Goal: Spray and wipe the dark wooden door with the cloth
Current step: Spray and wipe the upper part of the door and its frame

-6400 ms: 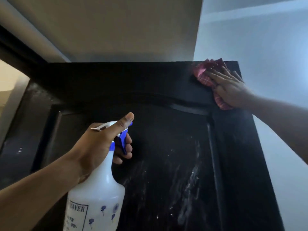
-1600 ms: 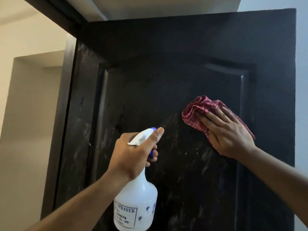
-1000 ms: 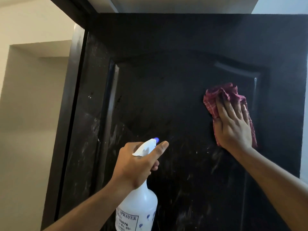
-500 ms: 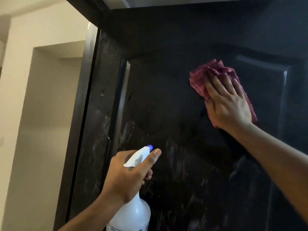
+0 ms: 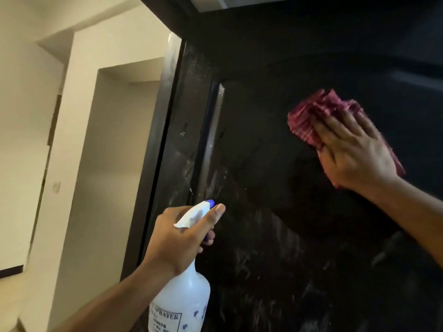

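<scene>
The right hand [image 5: 357, 154] presses a red checked cloth [image 5: 316, 111] flat on the dark door [image 5: 263, 144], while the left hand [image 5: 179, 236] grips a spray bottle [image 5: 184, 298].

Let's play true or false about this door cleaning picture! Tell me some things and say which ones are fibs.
1. The left hand grips a white spray bottle. True.
2. The right hand presses the cloth against the door with straight fingers. True.
3. The cloth is green. False: it is red with a checked pattern.
4. The spray bottle stands on the floor. False: it is held up in front of the door.
5. Whitish streaks show on the lower part of the door. True.
</scene>
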